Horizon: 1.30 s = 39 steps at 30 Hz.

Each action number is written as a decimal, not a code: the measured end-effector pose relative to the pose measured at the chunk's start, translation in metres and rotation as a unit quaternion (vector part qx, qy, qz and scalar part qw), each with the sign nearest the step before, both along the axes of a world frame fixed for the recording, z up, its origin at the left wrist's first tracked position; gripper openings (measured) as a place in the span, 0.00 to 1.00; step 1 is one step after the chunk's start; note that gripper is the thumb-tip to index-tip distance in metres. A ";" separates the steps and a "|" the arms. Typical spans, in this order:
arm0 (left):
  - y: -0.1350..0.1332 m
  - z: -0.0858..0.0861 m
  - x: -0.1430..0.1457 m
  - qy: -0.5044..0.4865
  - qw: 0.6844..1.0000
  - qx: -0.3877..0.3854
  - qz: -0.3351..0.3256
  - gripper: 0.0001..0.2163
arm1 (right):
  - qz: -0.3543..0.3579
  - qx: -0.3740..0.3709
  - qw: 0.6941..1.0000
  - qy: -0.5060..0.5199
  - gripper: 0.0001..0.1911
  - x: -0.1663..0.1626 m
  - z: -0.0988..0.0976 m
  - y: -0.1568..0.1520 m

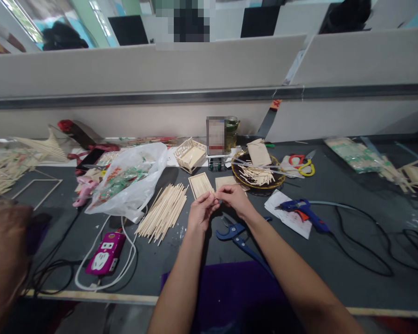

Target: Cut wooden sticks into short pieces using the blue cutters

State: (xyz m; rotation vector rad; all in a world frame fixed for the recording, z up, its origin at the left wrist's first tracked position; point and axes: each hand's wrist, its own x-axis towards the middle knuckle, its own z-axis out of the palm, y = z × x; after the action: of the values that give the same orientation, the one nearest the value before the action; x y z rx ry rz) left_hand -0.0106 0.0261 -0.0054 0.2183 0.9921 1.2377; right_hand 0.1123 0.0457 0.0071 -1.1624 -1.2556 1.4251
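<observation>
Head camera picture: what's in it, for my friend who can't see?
A person's left hand and right hand pinch close together beside a small rectangular wooden-stick panel over a dark table. A pile of loose wooden sticks lies left; a blue cutter lies nearer the camera, and a blue glue gun lies right.

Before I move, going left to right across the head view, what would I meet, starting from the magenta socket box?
Magenta socket box, pile of wooden sticks, left hand, right hand, blue glue gun.
</observation>
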 end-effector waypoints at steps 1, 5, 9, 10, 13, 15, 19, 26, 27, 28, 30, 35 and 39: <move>0.000 0.000 0.000 0.001 1.000 0.003 0.000 0.10 | -0.001 0.007 1.000 -0.005 0.11 -0.001 0.000 0.000; 0.001 0.002 0.000 0.009 1.000 0.023 0.013 0.08 | -0.049 0.068 0.995 -0.057 0.10 0.011 0.005 0.005; 0.000 0.003 0.000 0.017 0.999 0.042 0.006 0.09 | -0.193 0.159 0.939 -0.236 0.10 0.056 0.018 0.018; 0.000 0.003 0.000 0.021 0.999 0.049 -0.002 0.09 | -0.229 0.160 0.911 -0.302 0.09 0.068 0.021 0.021; -0.002 0.003 0.004 0.036 0.997 0.067 -0.029 0.11 | -0.273 0.130 0.857 -0.417 0.08 0.093 0.027 0.024; -0.004 0.003 0.006 0.051 0.995 0.073 -0.036 0.13 | -0.248 0.151 0.867 -0.405 0.08 0.092 0.026 0.020; -0.007 0.004 0.010 0.084 0.991 0.091 -0.042 0.15 | -0.101 0.184 0.938 -0.276 0.11 0.063 0.015 0.003; -0.011 0.011 0.014 0.127 0.979 0.135 -0.089 0.14 | -0.036 0.173 0.969 -0.173 0.10 0.029 0.005 -0.014; -0.011 0.011 0.014 0.131 0.977 0.138 -0.093 0.13 | -0.036 0.162 0.972 -0.165 0.10 0.029 0.005 -0.014; -0.012 0.012 0.014 0.135 0.976 0.141 -0.097 0.13 | -0.040 0.141 0.978 -0.145 0.11 0.030 0.006 -0.014; -0.012 0.012 0.015 0.139 0.974 0.145 -0.105 0.13 | -0.060 0.082 0.992 -0.075 0.12 0.034 0.009 -0.014; -0.013 0.011 0.016 0.138 0.974 0.146 -0.105 0.14 | -0.120 0.022 0.992 0.016 0.18 0.050 0.013 -0.016; -0.012 0.010 0.015 0.167 0.969 0.155 -0.095 0.14 | -0.085 0.079 0.984 -0.138 0.18 0.054 0.014 -0.025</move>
State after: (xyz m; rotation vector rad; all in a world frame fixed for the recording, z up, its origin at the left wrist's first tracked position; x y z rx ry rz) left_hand 0.0045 0.0138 0.0047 0.7705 1.0320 1.1973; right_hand 0.1668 0.0205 0.0216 -1.3562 -1.3942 1.0448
